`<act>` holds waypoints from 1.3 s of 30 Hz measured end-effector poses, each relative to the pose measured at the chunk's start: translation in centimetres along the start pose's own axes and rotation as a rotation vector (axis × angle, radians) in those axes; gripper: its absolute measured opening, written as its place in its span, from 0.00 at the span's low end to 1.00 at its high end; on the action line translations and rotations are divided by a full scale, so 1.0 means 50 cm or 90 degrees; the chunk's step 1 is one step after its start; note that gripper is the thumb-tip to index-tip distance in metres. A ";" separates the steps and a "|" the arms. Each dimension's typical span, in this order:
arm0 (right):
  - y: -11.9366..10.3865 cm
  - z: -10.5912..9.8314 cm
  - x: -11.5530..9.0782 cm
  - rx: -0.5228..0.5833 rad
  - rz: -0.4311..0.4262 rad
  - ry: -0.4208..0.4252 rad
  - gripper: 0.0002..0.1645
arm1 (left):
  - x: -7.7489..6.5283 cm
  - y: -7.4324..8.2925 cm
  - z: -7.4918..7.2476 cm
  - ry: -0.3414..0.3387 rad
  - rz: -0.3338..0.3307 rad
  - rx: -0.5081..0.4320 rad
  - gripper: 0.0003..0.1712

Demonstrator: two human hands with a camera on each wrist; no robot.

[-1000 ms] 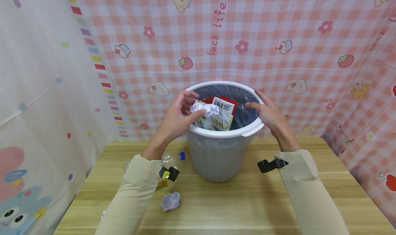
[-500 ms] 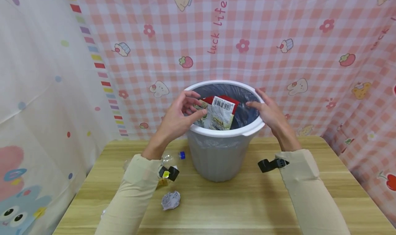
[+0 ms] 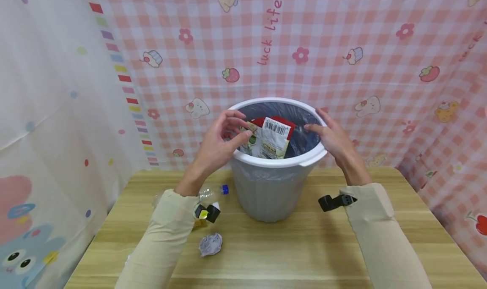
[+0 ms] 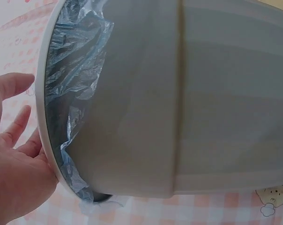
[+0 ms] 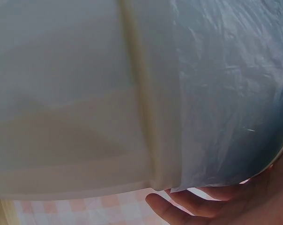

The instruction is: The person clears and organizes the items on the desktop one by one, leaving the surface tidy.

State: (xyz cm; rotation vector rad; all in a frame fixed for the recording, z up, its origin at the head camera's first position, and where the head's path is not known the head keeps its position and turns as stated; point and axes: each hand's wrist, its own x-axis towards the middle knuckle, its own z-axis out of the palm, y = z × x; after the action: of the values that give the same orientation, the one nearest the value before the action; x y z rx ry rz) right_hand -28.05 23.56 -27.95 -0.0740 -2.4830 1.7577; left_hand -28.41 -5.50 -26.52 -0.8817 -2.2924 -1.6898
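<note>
A grey trash can with a white rim stands upright on the table, lined with a thin plastic bag. Food wrappers, one with a barcode and some red, lie inside it. My left hand is at the left side of the rim with its fingers loosely bent and nothing between them. On the opposite side, my right hand grips the rim, thumb over the inside and fingers along the outer wall, where the right wrist view shows several fingers.
A crumpled paper ball lies in front of the can on the wooden table. Left of the can is a clear plastic bottle with a blue cap, partly behind my left sleeve. A checked curtain hangs behind.
A crumpled white paper was between my left fingers one second ago; it left them and no longer shows. The left hand is now empty. The right hand stays on the rim.
</note>
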 end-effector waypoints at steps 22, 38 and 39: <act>0.004 0.000 0.001 0.001 0.003 0.000 0.47 | -0.076 -0.012 -0.060 0.046 0.015 -0.006 0.18; 0.005 -0.001 0.002 0.000 0.000 0.001 0.46 | -0.156 -0.086 -0.120 0.006 -0.053 0.061 0.15; 0.004 -0.001 0.002 0.000 0.000 0.001 0.46 | -0.162 -0.091 -0.123 0.003 -0.058 0.065 0.15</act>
State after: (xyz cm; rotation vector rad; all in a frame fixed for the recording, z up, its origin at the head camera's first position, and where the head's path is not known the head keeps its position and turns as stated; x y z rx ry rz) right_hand -28.15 23.70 -28.14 -0.0765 -2.4821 1.7566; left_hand -25.60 -14.90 -31.78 -0.7643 -2.4263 -1.5893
